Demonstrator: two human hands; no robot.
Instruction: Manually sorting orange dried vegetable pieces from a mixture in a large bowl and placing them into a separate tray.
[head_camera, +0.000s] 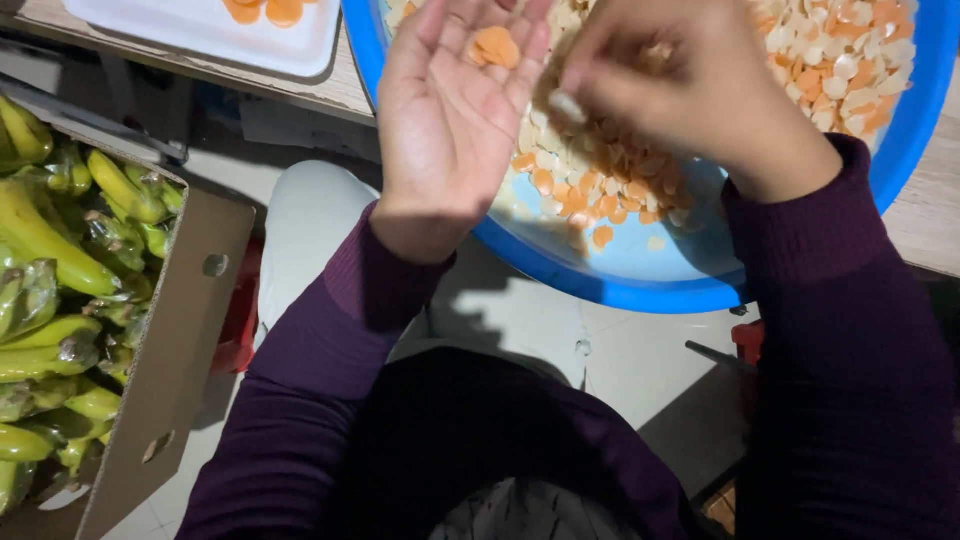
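Several orange slices lie on the open left hand, fingers spread flat. The right hand pinches together just beside, seemingly on more slices, over the blue basin. Thin, light and probably brittle, they want gentle fingertip holds at the edges.

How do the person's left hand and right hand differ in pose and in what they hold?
The left hand is open with its palm up, while the right hand shows its back, fingers curled downward. The left hand carries a few orange slices on its fingers; the right hand reaches into the heap of orange and pale slices, and what it holds is hidden. Both hover over the blue basin and wear dark purple sleeves.
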